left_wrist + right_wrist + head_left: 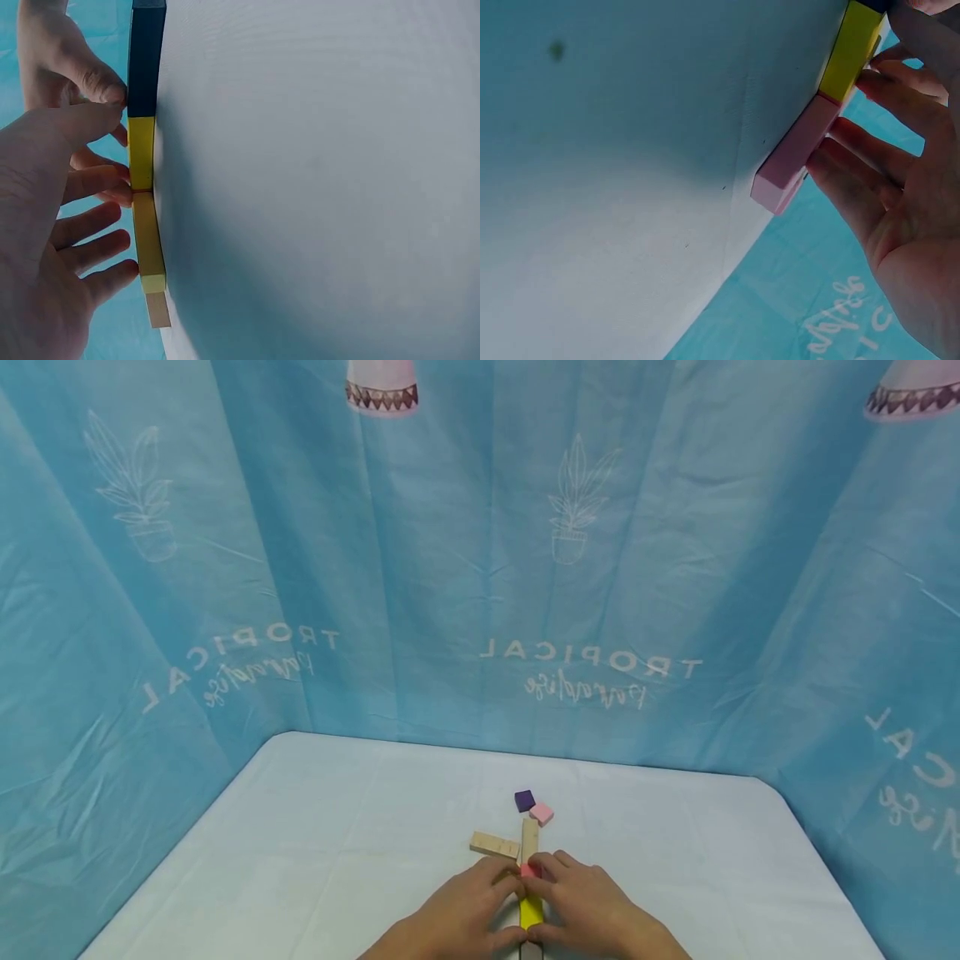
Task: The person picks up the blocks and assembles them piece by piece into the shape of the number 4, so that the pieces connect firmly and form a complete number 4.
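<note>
Neither hand closes round anything: the fingers of the left hand (pixel 467 900) and the right hand (pixel 592 906) are loosely bent, their tips set against opposite sides of a row of coloured blocks at the lower centre of the head view. In that row a yellow block (pixel 531 912) lies between the hands, with a red-pink block (pixel 530 870) just above it in the frame and a dark block (pixel 531 952) at the bottom edge. The two thumbs come together at the join of the yellow and dark blocks; the forefingers nearly meet near the yellow block's upper end. Above the red-pink block a pale wooden block (pixel 530 837) continues the line, and a wooden bar (pixel 495 845) slants to its left, near the left hand's fingertips. Higher up sit a pink block (pixel 542 814) and a purple block (pixel 525 801), close together. All lie on a white table (pixel 360 827), and a blue curtain (pixel 450 568) printed with reversed lettering fills the upper frame.
</note>
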### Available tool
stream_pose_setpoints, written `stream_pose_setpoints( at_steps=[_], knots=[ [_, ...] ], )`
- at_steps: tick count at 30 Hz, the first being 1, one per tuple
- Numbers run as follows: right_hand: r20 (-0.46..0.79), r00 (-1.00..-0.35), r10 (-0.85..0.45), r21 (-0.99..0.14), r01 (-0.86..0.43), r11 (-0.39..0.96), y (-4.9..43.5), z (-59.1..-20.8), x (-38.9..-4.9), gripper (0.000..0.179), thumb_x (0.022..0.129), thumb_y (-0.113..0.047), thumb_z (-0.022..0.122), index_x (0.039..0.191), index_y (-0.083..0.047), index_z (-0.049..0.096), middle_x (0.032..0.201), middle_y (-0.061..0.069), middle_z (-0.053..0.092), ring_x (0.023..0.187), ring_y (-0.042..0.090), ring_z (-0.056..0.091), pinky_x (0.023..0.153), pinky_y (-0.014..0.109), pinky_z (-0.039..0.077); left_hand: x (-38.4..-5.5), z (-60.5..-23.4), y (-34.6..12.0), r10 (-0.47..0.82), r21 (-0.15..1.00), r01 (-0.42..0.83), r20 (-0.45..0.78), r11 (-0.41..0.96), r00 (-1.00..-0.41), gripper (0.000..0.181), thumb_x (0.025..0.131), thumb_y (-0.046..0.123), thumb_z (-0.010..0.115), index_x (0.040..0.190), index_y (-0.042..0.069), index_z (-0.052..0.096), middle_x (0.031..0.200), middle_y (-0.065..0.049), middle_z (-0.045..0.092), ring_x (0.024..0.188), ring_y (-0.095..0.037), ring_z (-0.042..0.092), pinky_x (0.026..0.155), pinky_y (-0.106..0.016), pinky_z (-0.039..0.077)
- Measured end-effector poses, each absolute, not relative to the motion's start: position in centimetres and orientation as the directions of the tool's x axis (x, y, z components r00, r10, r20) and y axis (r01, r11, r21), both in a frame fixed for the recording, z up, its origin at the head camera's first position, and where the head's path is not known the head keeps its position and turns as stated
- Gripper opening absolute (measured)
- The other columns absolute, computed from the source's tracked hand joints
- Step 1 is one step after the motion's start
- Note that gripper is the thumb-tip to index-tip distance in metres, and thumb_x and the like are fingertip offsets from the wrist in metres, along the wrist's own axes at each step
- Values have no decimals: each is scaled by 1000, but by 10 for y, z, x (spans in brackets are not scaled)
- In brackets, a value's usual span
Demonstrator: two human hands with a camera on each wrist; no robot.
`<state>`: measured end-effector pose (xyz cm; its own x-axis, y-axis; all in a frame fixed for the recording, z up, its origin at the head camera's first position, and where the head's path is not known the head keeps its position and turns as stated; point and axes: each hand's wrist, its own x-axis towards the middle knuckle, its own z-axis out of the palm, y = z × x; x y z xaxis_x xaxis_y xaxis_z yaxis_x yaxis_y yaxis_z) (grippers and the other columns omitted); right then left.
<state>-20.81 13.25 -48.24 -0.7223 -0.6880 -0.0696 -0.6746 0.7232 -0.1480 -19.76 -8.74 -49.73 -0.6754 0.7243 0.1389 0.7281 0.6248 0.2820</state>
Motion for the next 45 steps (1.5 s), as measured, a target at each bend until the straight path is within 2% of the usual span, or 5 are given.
stream_pose_setpoints(
  at_steps=[11,17,23,34,45],
  knots=[
    [-118,-750,-651,-151,-635,758,128,-481,-209,59,79,-69,60,131,-40,55,132,-4,50,109,16,50,74,44,54,-204,-488,-91,613,301,606,83,736,-786,42,88,52,62,120,24,57,125,11,52,111,-5,50,95,-31,45],
    [-147,-758,-635,-174,-612,771,127,-483,-208,57,79,-69,60,129,-41,56,131,-4,50,107,17,50,77,47,53,-214,-481,-89,601,284,618,152,733,-784,37,88,44,66,116,21,59,120,11,54,106,-6,50,95,-30,46],
    [-139,-751,-645,-181,-622,762,128,-482,-209,59,79,-68,60,131,-41,55,129,-5,49,103,14,48,75,43,53,-228,-474,-85,597,297,620,175,726,-783,34,89,43,66,114,20,61,117,10,55,106,-7,51,94,-30,46],
    [-121,-745,-656,-181,-633,752,128,-482,-208,55,80,-67,61,127,-39,57,125,-8,50,99,11,46,64,39,52,-247,-473,-77,511,421,545,202,725,-836,26,89,38,67,108,21,64,115,10,58,109,-10,54,95,-34,46],
    [-132,-755,-643,-198,-615,763,128,-484,-208,54,78,-67,64,124,-40,58,125,-7,51,98,12,48,73,39,54,-277,-473,-65,433,384,482,211,787,-876,26,90,37,66,110,19,65,120,3,59,114,-16,54,95,-37,46]
  ],
)
